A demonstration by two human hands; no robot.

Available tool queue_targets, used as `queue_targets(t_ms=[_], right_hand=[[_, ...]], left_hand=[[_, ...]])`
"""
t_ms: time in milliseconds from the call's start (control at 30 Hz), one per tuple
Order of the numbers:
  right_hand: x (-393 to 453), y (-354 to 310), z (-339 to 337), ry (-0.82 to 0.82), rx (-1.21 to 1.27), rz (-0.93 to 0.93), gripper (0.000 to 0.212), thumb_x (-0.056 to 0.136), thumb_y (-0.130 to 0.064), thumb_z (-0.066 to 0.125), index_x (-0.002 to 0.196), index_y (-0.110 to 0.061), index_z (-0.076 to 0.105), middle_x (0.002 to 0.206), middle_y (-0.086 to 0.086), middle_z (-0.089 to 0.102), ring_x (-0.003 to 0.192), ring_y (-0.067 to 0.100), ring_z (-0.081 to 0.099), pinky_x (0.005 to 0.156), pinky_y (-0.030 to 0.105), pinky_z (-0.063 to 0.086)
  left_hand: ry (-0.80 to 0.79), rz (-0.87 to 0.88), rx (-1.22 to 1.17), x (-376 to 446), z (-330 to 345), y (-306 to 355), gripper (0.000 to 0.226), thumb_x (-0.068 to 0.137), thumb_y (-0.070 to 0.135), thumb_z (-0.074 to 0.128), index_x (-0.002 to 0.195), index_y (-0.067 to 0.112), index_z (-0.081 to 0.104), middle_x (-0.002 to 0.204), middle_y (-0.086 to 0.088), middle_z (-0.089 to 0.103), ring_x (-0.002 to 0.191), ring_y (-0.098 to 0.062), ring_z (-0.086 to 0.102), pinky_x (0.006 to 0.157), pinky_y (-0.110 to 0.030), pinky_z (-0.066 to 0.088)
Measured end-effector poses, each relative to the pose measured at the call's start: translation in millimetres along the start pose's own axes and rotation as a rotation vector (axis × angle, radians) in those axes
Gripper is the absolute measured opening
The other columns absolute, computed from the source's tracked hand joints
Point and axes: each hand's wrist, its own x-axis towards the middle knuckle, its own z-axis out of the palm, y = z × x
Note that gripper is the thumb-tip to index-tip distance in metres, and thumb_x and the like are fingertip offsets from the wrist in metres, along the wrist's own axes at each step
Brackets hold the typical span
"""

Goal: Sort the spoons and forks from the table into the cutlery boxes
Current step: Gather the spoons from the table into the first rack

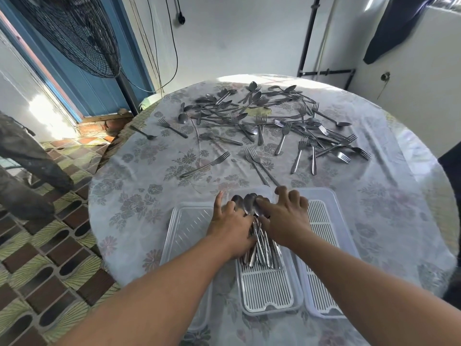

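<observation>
Both hands, left hand (230, 222) and right hand (287, 216), are pressing straight fingers on the spoons (259, 236) in the middle box (272, 290), probably squaring them; loose cutlery (262, 121) is lying at twelve o'clock on the desk (139, 196).

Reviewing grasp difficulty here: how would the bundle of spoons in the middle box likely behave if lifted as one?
The spoons look like smooth metal, so they would probably slide against each other and fan out. Stacked many deep, the bundle is likely heavy for its size. Both the left hand and right hand press it, suggesting it shifts easily.
</observation>
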Motion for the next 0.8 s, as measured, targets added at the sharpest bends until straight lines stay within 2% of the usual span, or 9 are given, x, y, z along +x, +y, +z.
queue_targets(t_ms=[100,200,300,400,467,533,667,800], right_hand=[[-2.9,-0.1,1.1,0.121,0.030,0.054,0.031,0.096,-0.053,0.049,0.118,-0.034,0.058,0.128,0.007,0.038,0.114,0.030,0.038,0.097,0.045,0.031],[-3.6,0.6,-3.7,0.101,-0.058,0.010,0.025,0.097,-0.053,0.046,0.113,-0.040,0.061,0.126,0.006,0.036,0.113,0.029,0.034,0.094,0.045,0.029],[-2.6,-3.1,-9.1,0.010,-0.112,-0.036,0.037,0.096,-0.061,0.044,0.122,-0.041,0.061,0.139,0.007,0.030,0.123,0.030,0.027,0.101,0.047,0.026],[-2.5,-6.0,-7.2,-0.061,-0.150,-0.052,0.056,0.093,-0.067,0.046,0.142,-0.039,0.047,0.150,0.010,0.022,0.131,0.034,0.023,0.105,0.050,0.023],[-2.8,-5.3,-7.2,-0.100,-0.148,-0.027,0.066,0.093,-0.068,0.046,0.152,-0.038,0.035,0.151,0.012,0.019,0.133,0.035,0.023,0.107,0.051,0.023],[-2.7,-4.4,-6.7,-0.112,-0.142,-0.014,0.069,0.093,-0.068,0.048,0.153,-0.039,0.031,0.149,0.012,0.019,0.134,0.035,0.024,0.109,0.051,0.024],[-4.0,-4.5,-4.3,-0.044,-0.085,0.003,0.065,0.091,-0.067,0.051,0.148,-0.038,0.037,0.142,0.010,0.025,0.128,0.032,0.029,0.108,0.048,0.027],[-7.0,-4.7,-1.6,0.010,-0.026,0.014,0.057,0.092,-0.060,0.052,0.141,-0.033,0.044,0.137,0.008,0.029,0.123,0.030,0.032,0.105,0.046,0.029]], left_hand=[[0.095,-0.059,-0.020,-0.8,-5.4,-0.7,0.051,0.098,0.058,0.046,0.138,0.028,0.057,0.139,-0.002,0.053,0.142,-0.029,0.032,0.115,-0.059,-0.022],[0.080,-0.079,0.016,-1.7,-7.8,-4.6,0.036,0.097,0.049,0.053,0.119,0.027,0.071,0.138,-0.005,0.045,0.140,-0.031,0.026,0.116,-0.059,-0.020],[0.005,-0.082,0.033,-1.4,-3.8,-8.4,0.029,0.093,0.047,0.058,0.107,0.029,0.076,0.144,-0.004,0.040,0.142,-0.033,0.020,0.115,-0.061,-0.024],[-0.030,-0.074,-0.023,1.5,1.1,-9.2,0.025,0.089,0.053,0.060,0.098,0.036,0.077,0.151,-0.002,0.034,0.145,-0.034,0.013,0.115,-0.062,-0.021],[-0.032,-0.077,-0.044,3.6,4.1,-10.0,0.025,0.088,0.057,0.060,0.097,0.040,0.077,0.153,-0.001,0.033,0.146,-0.034,0.012,0.115,-0.061,-0.022],[-0.023,-0.100,-0.064,3.2,7.5,-11.5,0.030,0.089,0.059,0.057,0.102,0.038,0.075,0.151,-0.003,0.035,0.146,-0.034,0.014,0.116,-0.060,-0.022],[0.071,-0.138,-0.066,-1.0,11.3,-11.1,0.043,0.092,0.057,0.055,0.125,0.031,0.064,0.143,-0.003,0.041,0.141,-0.032,0.022,0.119,-0.059,-0.015],[0.060,-0.113,-0.057,-0.6,8.8,-10.1,0.044,0.094,0.057,0.054,0.128,0.030,0.061,0.142,-0.001,0.041,0.142,-0.032,0.023,0.120,-0.061,-0.010]])
